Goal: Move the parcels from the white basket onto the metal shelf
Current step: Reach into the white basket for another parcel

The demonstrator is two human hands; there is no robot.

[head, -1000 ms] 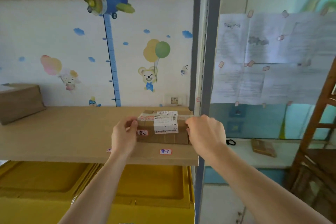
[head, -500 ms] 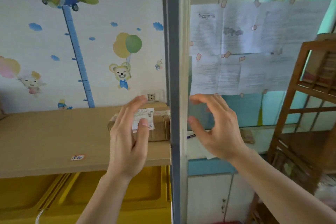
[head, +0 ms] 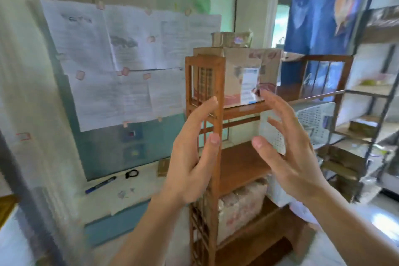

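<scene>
Right in front of me both hands are up in the air with nothing in them. Left hand [head: 190, 157] has its fingers spread loose, thumb sticking up, palm turned toward the other one. Right hand [head: 287, 151] mirrors it, fingers fanned out and slightly curled, palm facing left. They're apart from each other and not touching anything, just floating in front of the wooden rack [head: 216, 136].

That rack has a big cardboard box [head: 248, 75] on its top shelf with a white label on the side, and a smaller flat package [head: 231, 39] sits on top of the box. Lower down on the rack sits something wrapped in pale plastic [head: 239, 207], kinda blurry so I can't say what it is.

The white basket [head: 313, 121] is past my right hand, the perforated kind, between the wooden rack and the metal shelf [head: 380, 93] at the right edge. I can't see what's inside it from here. On that shelf a brown parcel [head: 362, 127] lies on one of the boards.

Off to the left a bunch of printed sheets [head: 129, 60] are stuck on a glass panel, and on the white ledge under them lie a blue pen [head: 100, 184], a black ring thing [head: 131, 173] and a small brown box [head: 163, 167].
</scene>
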